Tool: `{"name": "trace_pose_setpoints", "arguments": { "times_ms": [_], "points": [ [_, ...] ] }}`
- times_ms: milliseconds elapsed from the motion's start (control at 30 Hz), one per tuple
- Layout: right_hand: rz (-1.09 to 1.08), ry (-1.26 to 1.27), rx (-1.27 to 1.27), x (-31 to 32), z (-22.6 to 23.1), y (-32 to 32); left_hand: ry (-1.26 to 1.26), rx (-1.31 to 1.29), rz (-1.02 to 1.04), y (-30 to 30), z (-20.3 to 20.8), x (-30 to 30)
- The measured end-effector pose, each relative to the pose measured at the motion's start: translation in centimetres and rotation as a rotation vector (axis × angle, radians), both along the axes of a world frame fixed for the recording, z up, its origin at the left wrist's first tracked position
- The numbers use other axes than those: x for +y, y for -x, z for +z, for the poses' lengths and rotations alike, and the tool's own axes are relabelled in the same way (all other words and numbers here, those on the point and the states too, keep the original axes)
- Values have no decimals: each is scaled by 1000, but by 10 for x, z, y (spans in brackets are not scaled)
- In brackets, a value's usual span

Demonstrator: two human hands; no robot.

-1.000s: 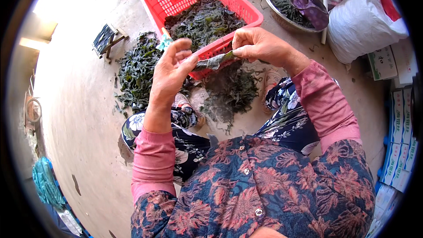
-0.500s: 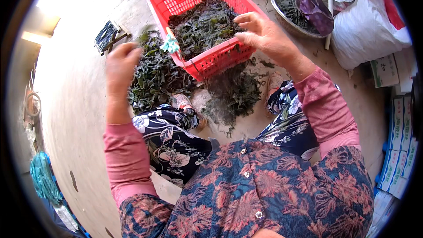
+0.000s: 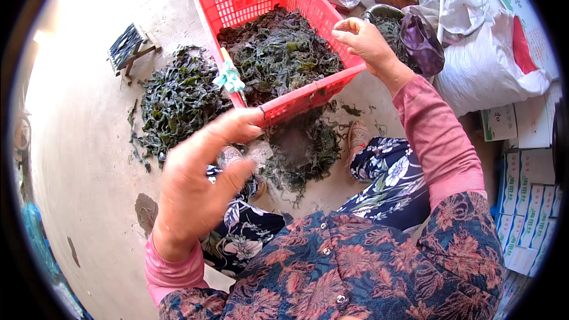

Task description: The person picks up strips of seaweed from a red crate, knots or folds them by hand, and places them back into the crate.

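Note:
A red plastic crate (image 3: 349, 72) stands in front of me, holding a heap of dark green seaweed (image 3: 284, 53). My left hand (image 3: 204, 178) is raised in front of the crate's near left corner, fingers and thumb apart with nothing between them, slightly blurred. Over the crate's right rim hovers my right hand (image 3: 370, 47), its thumb and fingertips drawn close together; whatever they may pinch is too small to make out. More seaweed (image 3: 181, 98) is spread on the floor left of the crate. Between my feet lies a finer, darker pile of seaweed scraps (image 3: 302, 151).
A knife-like tool with a pale green ribbon (image 3: 230, 78) hangs on the crate's left rim. A small folding stool (image 3: 131, 50) stands to the left. At right are a basin of seaweed (image 3: 391, 32) with a purple cloth bag (image 3: 422, 44), a white sack (image 3: 492, 65) and stacked boxes (image 3: 527, 201).
My left hand has come nearer and lower, from beside the floor seaweed to before the crate. My right hand has shifted slightly right, its fingertips closer together. The view has turned slightly.

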State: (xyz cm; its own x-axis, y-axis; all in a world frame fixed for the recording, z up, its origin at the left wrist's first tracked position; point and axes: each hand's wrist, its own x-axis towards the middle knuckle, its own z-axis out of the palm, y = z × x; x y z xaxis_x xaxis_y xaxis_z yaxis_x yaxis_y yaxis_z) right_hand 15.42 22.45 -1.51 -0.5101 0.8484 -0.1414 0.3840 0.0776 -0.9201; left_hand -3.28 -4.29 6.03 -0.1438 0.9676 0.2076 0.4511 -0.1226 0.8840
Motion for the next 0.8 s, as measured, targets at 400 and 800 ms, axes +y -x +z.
{"name": "trace_pose_setpoints", "arguments": {
  "times_ms": [400, 800],
  "points": [
    [25, -287, -298, 158, -130, 92, 224, 266, -35, 41, -12, 13],
    [381, -405, -526, 198, -217, 212, 496, 43, -101, 98, -31, 48]
  ]
}}
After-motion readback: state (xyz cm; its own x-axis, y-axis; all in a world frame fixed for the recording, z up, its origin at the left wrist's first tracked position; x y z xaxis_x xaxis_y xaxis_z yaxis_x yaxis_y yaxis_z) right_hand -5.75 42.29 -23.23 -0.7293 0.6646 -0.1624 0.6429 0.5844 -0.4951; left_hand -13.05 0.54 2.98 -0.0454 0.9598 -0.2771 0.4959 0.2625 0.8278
